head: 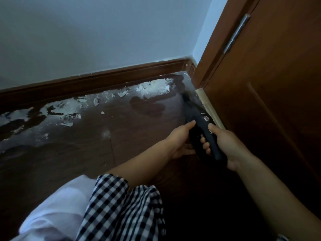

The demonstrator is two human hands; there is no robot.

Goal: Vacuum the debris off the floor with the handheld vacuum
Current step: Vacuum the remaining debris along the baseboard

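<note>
From the head view, the right hand (pixel 224 145) grips the handle of the vacuum (pixel 199 124), fingers curled round it. The left hand (pixel 180 140) holds its body from the left, thumb on top. The vacuum is low over the floor (pixel 86 153), beside the door (pixel 269 101). It lies long from near to far, nose pointing far, toward the corner. The white debris (pixel 69 108) lies to the left by the wall. I think it is best to turn the nose left and sweep slowly, nose low.
</note>
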